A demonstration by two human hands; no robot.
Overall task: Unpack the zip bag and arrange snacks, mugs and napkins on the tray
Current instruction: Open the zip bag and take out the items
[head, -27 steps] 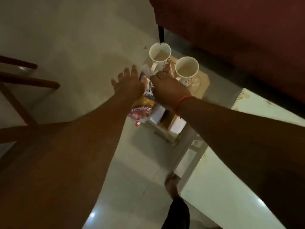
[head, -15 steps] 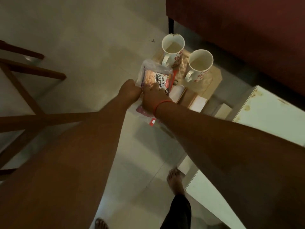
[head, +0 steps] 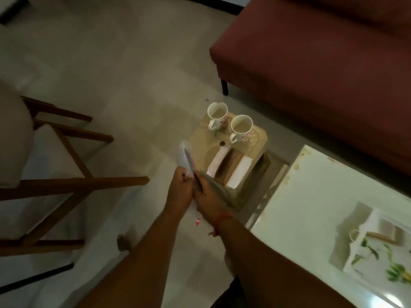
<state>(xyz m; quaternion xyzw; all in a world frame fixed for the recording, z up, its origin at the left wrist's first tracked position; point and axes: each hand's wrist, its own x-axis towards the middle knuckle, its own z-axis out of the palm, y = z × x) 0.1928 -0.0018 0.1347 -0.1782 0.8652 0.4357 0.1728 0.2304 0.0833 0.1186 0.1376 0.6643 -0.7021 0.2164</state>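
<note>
A clear zip bag (head: 185, 160) with snack packets inside is held edge-on between both hands, lifted off the stool. My left hand (head: 179, 192) grips its left side and my right hand (head: 208, 197) grips its right side; the bag's lower end hangs below them. Two white floral mugs (head: 217, 115) (head: 241, 128) stand on a small beige stool (head: 259, 138) beyond my hands. Two white napkin stacks (head: 216, 162) (head: 239, 173) lie on the stool's near part. A white tray (head: 378, 245) with a leaf pattern rests on the white table at the right.
A white table (head: 311, 196) stands to the right of the stool. A dark red sofa (head: 322, 63) fills the upper right. A wooden chair (head: 66, 163) with pale cushions stands at the left. My bare foot (head: 123, 242) is on the tiled floor.
Both hands closed on the zip bag and lifted it off the stool toward me, turning it edge-on. The view has pulled back, so the table and tray now show.
</note>
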